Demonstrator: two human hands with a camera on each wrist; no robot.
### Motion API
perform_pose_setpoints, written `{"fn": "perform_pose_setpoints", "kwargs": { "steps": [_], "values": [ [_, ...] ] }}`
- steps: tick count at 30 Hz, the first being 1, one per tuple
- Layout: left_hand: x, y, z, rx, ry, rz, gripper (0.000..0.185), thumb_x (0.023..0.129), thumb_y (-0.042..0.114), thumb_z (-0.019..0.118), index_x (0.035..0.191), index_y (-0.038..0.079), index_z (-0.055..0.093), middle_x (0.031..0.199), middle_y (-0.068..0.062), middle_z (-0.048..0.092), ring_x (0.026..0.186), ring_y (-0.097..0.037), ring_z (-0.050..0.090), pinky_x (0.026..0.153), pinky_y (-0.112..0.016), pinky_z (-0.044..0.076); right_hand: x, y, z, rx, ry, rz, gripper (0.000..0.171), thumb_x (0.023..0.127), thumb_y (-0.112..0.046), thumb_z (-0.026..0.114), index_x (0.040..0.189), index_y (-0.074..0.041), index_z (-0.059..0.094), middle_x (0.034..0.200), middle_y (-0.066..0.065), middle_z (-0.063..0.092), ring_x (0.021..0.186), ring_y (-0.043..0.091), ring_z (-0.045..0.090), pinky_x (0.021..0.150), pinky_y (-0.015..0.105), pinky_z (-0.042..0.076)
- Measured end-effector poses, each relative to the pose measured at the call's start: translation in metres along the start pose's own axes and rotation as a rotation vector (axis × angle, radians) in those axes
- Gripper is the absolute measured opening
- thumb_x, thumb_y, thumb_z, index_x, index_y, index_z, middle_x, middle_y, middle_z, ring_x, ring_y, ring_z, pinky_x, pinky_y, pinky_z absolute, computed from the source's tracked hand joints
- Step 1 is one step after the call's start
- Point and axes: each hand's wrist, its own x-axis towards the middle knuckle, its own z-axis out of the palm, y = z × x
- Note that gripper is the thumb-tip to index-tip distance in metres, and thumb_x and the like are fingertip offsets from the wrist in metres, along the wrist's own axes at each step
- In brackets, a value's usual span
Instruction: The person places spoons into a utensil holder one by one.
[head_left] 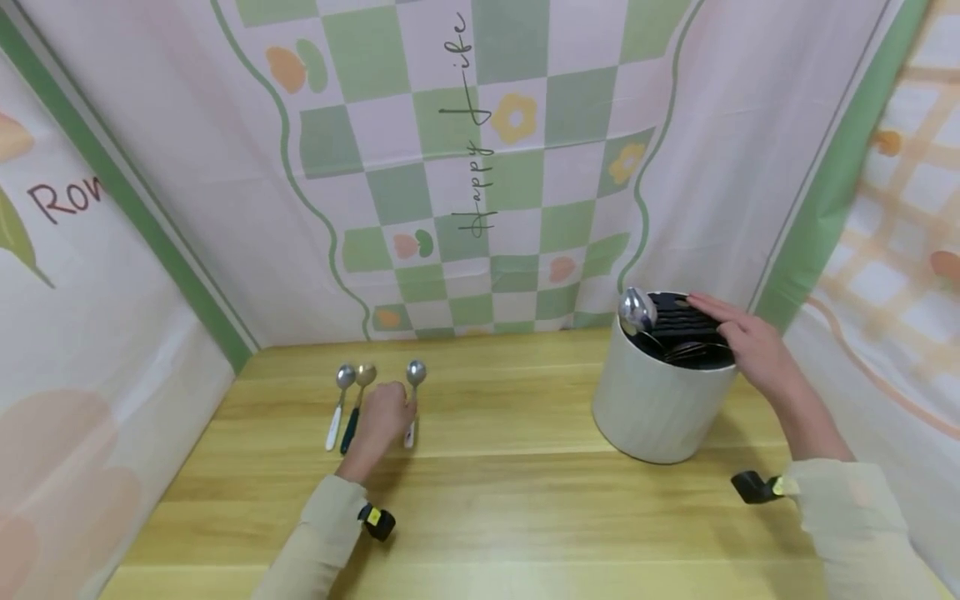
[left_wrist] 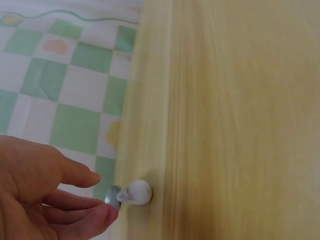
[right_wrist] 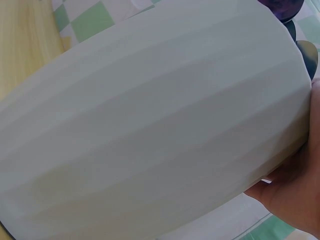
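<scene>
My left hand [head_left: 384, 415] is over the wooden table, beside a spoon with a pale handle [head_left: 410, 435]. In the left wrist view, its thumb stands apart from the fingers [left_wrist: 75, 212], and the spoon's handle end [left_wrist: 139, 192] shows just past the fingertips. To its left lie a white-handled spoon [head_left: 334, 427] and a dark-green-handled spoon with a gold-toned bowl [head_left: 365, 375]. My right hand [head_left: 761, 354] grips the rim of the white utensil holder [head_left: 654, 408]. A shiny spoon [head_left: 637, 310] leans out of the holder, among other utensils.
Black ridged slots [head_left: 678, 321] fill the back of the holder. A checked cloth [head_left: 450, 167] hangs behind the wooden table [head_left: 487, 517], and printed curtains [head_left: 67, 292] flank both sides.
</scene>
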Motion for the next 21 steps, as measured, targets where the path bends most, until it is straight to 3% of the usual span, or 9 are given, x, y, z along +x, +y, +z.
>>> {"fn": "perform_pose_setpoints", "kwargs": {
  "steps": [8,11,14,15,18,21],
  "values": [
    [0.010,-0.003,0.010,0.027,-0.056,0.002,0.029,0.093,0.012,0.066,0.065,0.008,0.060,0.057,-0.003,0.059,0.047,-0.014,0.056,0.040,-0.019,0.041,0.000,0.000,0.001,0.007,0.001,-0.006,0.050,0.106,-0.018,0.020,0.153,-0.014,0.039,0.163,0.011,0.026,0.151,0.044,0.015,0.125,0.056,0.005],
    [0.014,-0.003,0.013,0.037,-0.063,-0.012,0.027,0.093,0.011,0.066,0.067,0.007,0.060,0.059,-0.004,0.060,0.048,-0.015,0.057,0.040,-0.019,0.042,0.000,0.001,0.000,0.012,0.008,-0.008,0.050,0.106,-0.018,0.020,0.153,-0.015,0.039,0.160,-0.017,0.027,0.151,0.045,0.016,0.125,0.054,0.006],
    [0.017,-0.003,0.013,0.031,-0.080,-0.026,0.025,0.092,0.010,0.066,0.067,0.007,0.060,0.060,-0.005,0.061,0.049,-0.015,0.056,0.041,-0.020,0.043,-0.001,0.001,0.000,0.010,0.011,-0.009,0.050,0.107,-0.018,0.020,0.153,-0.015,0.039,0.157,-0.021,0.027,0.151,0.043,0.016,0.125,0.055,0.006],
    [0.018,-0.003,0.013,0.025,-0.084,-0.034,0.024,0.090,0.009,0.067,0.067,0.007,0.061,0.061,-0.005,0.061,0.049,-0.015,0.056,0.041,-0.020,0.043,-0.001,0.001,0.000,0.010,0.012,-0.008,0.050,0.107,-0.018,0.020,0.153,-0.015,0.039,0.158,-0.021,0.028,0.151,0.043,0.016,0.125,0.055,0.006],
    [0.019,-0.002,0.011,-0.006,-0.105,-0.056,0.022,0.087,0.008,0.068,0.067,0.007,0.061,0.062,-0.006,0.061,0.050,-0.015,0.056,0.043,-0.020,0.044,-0.001,0.000,-0.001,0.007,0.008,-0.006,0.050,0.106,-0.018,0.020,0.153,-0.015,0.039,0.163,0.003,0.027,0.151,0.043,0.015,0.125,0.057,0.006],
    [0.018,0.000,0.010,-0.052,-0.125,-0.090,0.019,0.086,0.009,0.070,0.069,0.007,0.062,0.062,-0.006,0.062,0.050,-0.014,0.055,0.042,-0.019,0.043,-0.001,-0.001,0.000,0.008,0.008,-0.011,0.050,0.106,-0.018,0.020,0.152,-0.015,0.040,0.163,0.006,0.027,0.151,0.042,0.016,0.125,0.056,0.006]
  ]
}}
